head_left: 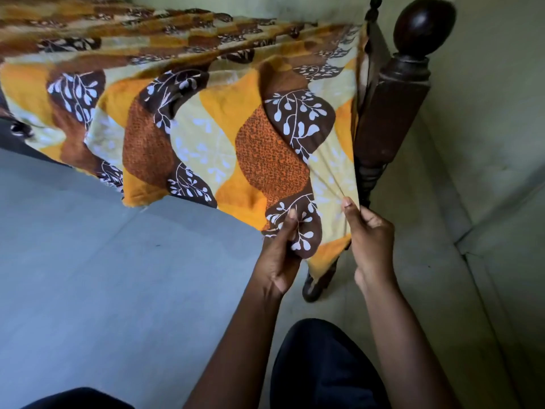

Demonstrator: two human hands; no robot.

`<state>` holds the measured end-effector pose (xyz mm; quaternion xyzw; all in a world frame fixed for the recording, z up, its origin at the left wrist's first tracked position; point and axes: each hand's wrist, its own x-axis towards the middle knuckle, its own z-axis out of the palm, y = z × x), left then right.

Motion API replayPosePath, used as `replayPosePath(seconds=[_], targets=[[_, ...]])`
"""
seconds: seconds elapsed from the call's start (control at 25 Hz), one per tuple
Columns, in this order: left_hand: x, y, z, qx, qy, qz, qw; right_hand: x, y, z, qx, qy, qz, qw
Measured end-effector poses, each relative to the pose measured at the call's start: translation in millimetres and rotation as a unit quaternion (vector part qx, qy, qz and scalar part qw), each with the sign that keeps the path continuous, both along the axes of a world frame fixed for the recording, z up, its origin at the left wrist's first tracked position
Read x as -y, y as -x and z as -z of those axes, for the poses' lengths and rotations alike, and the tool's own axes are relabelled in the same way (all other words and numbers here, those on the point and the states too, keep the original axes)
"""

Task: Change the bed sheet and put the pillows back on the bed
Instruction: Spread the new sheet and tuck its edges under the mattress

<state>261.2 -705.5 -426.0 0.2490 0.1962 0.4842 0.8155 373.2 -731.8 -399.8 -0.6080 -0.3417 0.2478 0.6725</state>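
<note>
A patterned bed sheet (pixel 206 119) in orange, yellow and brown with white leaf prints lies over the bed and hangs down its near side. My left hand (pixel 280 255) grips the sheet's lower edge at a brown leaf patch. My right hand (pixel 370 240) pinches the sheet's corner beside the dark wooden bedpost (pixel 395 107). The cloth is pulled taut between both hands. No pillows are in view.
The bedpost has a rounded knob (pixel 423 25) on top and a foot (pixel 314 286) on the floor. Grey floor (pixel 103 276) spreads to the left. A pale wall (pixel 495 143) and floor ledge run on the right. My dark-trousered knees (pixel 324 370) are below.
</note>
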Motion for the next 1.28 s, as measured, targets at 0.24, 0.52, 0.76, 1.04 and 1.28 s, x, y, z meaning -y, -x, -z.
replayPosePath(seconds=[0.24,0.52,0.76,1.04,1.28], targets=[[15.5,-11.2,21.7,-0.153,0.047,-0.018,0.987,-0.3,5.1,11.2,0.074,0.049,-0.081,0.993],[6.6,39.7,9.1,-0.473,0.099,-0.214,0.849,-4.3,-6.0,2.6,0.28,0.116,-0.053,0.951],[-8.9,26.1,-75.5,-0.175,0.066,-0.111,0.976,-1.6,-6.9,-18.5,0.418,0.145,-0.017,0.896],[-26.5,33.6,-86.7,-0.052,0.112,-0.039,0.992,-2.1,-6.5,-8.0,0.262,0.139,-0.049,0.954],[-25.3,37.5,-77.3,0.004,0.138,-0.045,0.989,-1.4,8.7,0.8,0.168,0.116,-0.027,0.979]])
